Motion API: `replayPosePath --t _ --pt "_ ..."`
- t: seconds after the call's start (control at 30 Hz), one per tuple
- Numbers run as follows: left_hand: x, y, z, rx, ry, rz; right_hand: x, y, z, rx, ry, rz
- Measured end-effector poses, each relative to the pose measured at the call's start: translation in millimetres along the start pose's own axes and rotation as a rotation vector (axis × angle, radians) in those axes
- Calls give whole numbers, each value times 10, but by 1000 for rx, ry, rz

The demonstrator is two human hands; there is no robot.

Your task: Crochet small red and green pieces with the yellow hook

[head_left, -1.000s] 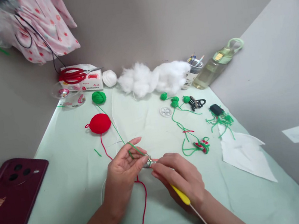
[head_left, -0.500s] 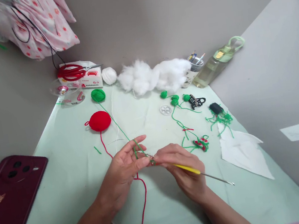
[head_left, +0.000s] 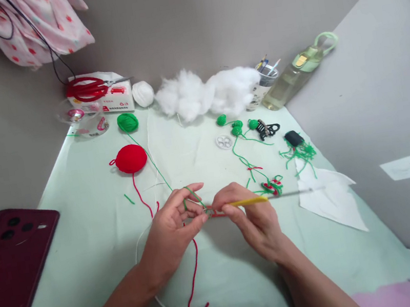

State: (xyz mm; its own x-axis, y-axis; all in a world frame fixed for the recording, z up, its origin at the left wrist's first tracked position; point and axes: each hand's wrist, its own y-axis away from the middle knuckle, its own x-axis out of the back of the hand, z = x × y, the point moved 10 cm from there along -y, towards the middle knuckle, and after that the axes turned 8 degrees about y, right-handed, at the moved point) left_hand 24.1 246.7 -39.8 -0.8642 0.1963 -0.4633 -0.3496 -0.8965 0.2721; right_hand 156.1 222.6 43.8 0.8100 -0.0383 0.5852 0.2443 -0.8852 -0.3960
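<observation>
My right hand (head_left: 252, 218) grips a crochet hook (head_left: 249, 201) by its yellow handle, the metal shaft pointing out to the right. At the hook's other end, my left hand (head_left: 177, 225) pinches a small piece of crochet work (head_left: 208, 211), mostly covered by the fingers. Green yarn (head_left: 154, 165) loops over the left fingers and leads back to a green yarn ball (head_left: 127, 122). Red yarn (head_left: 195, 274) hangs below the left hand. A red yarn ball (head_left: 131, 159) sits beyond it, left of the green strand.
White stuffing (head_left: 196, 95) lies along the back wall, beside a white yarn ball (head_left: 143, 94). Red scissors (head_left: 89, 88) rest on a box at back left. Small green crocheted pieces (head_left: 237, 128), a black hair clip (head_left: 266, 129) and a water bottle (head_left: 290, 80) are on the right. A maroon phone (head_left: 17, 271) is at left.
The crochet hook has swung from slanting downward to nearly level, with my right hand turned and slightly raised. The whole view has shifted a little, so table things appear higher.
</observation>
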Motion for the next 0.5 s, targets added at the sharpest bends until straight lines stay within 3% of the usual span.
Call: replayPosePath --t 0.13,0.3,0.4,0.5 --pt "-70 28 -22 3 -46 -79 -29 41 344 -297 -336 26" --pt "-124 65 -77 86 52 -156 -281 106 607 -575 -778 -25" --pt "-156 64 -32 94 141 -173 -406 127 641 -671 -930 -49" --pt "-155 51 15 82 222 -159 -450 116 616 -675 -988 -42"
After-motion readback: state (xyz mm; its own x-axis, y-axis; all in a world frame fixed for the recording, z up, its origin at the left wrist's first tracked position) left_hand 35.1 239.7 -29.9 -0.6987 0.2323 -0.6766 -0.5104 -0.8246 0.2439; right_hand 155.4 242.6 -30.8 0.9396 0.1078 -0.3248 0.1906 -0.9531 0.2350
